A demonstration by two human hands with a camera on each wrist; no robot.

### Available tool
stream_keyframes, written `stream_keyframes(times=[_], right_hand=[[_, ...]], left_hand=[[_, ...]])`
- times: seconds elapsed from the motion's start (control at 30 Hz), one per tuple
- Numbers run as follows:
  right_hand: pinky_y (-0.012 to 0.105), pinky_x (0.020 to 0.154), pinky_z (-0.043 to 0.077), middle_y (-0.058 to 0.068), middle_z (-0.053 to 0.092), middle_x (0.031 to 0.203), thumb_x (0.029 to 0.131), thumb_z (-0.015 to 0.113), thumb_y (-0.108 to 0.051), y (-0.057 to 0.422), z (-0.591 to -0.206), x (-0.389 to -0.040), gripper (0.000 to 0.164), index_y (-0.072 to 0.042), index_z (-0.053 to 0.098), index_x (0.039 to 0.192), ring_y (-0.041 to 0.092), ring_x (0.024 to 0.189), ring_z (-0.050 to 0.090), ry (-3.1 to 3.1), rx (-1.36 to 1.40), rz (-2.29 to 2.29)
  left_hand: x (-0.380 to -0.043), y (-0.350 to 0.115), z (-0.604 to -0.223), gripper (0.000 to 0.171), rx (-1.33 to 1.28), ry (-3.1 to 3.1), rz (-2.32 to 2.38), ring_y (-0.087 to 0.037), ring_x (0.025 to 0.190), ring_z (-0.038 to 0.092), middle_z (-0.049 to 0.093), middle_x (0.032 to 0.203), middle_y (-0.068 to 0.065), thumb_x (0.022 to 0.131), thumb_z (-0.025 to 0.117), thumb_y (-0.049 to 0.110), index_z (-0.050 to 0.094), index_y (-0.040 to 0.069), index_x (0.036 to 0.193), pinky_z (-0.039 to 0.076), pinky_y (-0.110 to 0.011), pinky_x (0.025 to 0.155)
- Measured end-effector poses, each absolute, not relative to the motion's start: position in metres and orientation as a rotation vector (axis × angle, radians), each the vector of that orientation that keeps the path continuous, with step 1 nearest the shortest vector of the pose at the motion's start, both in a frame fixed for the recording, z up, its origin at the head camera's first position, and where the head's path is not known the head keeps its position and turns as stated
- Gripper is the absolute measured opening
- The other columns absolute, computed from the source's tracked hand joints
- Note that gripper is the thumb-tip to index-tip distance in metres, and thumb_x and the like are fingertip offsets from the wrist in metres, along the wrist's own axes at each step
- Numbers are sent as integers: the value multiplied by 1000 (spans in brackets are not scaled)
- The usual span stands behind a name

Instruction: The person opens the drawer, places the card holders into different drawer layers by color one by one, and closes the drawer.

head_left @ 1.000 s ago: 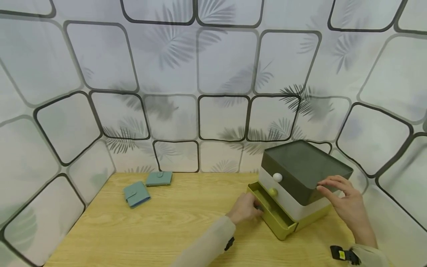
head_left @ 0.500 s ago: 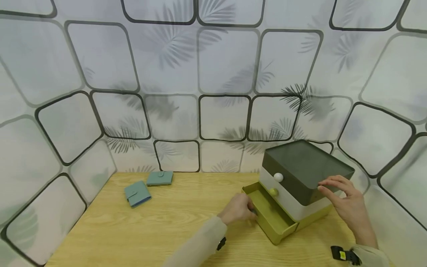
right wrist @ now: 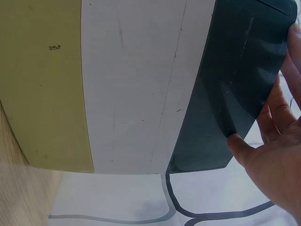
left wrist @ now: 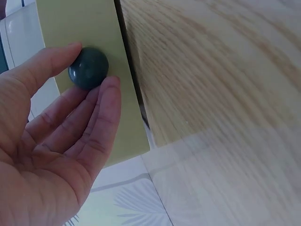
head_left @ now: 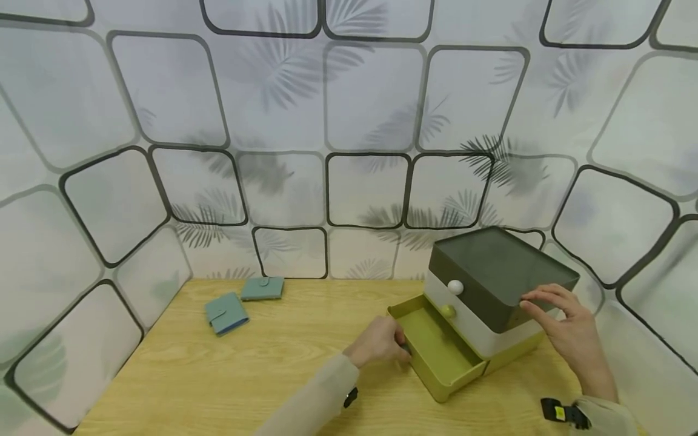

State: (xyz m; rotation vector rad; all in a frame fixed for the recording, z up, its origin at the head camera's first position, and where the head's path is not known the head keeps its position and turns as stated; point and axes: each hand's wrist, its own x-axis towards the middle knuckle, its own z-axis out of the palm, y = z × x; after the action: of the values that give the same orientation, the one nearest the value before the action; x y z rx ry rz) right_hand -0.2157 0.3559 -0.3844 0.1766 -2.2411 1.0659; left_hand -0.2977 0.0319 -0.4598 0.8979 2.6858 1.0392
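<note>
A three-tier desktop drawer unit (head_left: 504, 272) stands at the right of the table, dark green on top, white in the middle and yellow-green below. Its bottom drawer (head_left: 436, 345) is pulled out, and its inside shows bare. My left hand (head_left: 378, 343) pinches the round dark green knob (left wrist: 88, 68) on that drawer's front between thumb and fingertips. My right hand (head_left: 564, 327) holds the top tier's near right edge, with the thumb on the dark green side wall (right wrist: 221, 103) and the fingers over the top.
Two blue-green wallets, one near (head_left: 226, 313) and one farther back (head_left: 263, 288), lie on the wooden table (head_left: 305, 339) at the left. A patterned wall covering (head_left: 365, 188) rises behind and along both sides. A white knob (head_left: 455, 287) and a yellow-green knob (head_left: 448, 311) stick out above the drawer.
My left hand has moved left and slightly toward me with the knob, and the bottom drawer has slid farther out. My right hand has stayed at the top edge.
</note>
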Motion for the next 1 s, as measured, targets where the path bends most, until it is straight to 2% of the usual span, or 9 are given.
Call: stream_keyframes(times=[0.03,0.13,0.23,0.43,0.63,0.83,1.0], right_hand=[[5,99,23,-28,54,108,87,73,-5,356,-385,-216,19,0,71,105,-11,120,37,-2243,173,1066],[5,98,24,-28,54,107,86,73,-4,357,-386,-216,19,0,71,104,-11,119,38,-2235,180,1064],[3,91,26,-27,55,107,85,74,-3,357,-386,-217,18,0,72,103,-10,115,41,-2223,192,1047],[4,90,27,-26,55,106,85,74,-1,355,-385,-217,17,0,72,102,-9,113,42,-2210,205,1053],[5,90,28,-25,56,106,85,73,-1,354,-384,-218,17,0,72,102,-8,112,43,-2203,219,1057],[5,90,27,-26,56,106,84,73,1,356,-387,-219,17,1,72,101,-8,112,43,-2204,215,1051],[4,89,28,-25,56,106,84,74,1,357,-388,-221,17,1,72,101,-9,110,43,-2198,213,1041]], left_hand=[[-298,31,-460,18,892,2686,1044,-3,61,49,64,71,6,72,87,16,70,10,73,43,-18,55],[-299,29,-462,21,900,2676,1044,-4,68,57,70,82,1,71,88,17,74,7,83,48,-18,61],[-302,26,-462,22,950,2654,1047,-3,69,60,73,84,-2,72,88,18,76,6,86,50,-17,62],[-306,14,-463,23,996,2639,1035,0,73,62,75,86,-1,73,87,18,78,7,90,50,-15,67],[-310,-2,-464,31,939,2653,1075,-7,80,67,74,94,-7,75,85,17,76,1,99,52,-17,71],[-317,-17,-463,28,891,2702,1068,-11,79,66,73,90,-8,77,83,13,74,-3,98,52,-20,71],[-323,-34,-462,27,840,2735,1076,-14,82,66,72,93,-8,80,80,14,74,-3,100,54,-24,73]])
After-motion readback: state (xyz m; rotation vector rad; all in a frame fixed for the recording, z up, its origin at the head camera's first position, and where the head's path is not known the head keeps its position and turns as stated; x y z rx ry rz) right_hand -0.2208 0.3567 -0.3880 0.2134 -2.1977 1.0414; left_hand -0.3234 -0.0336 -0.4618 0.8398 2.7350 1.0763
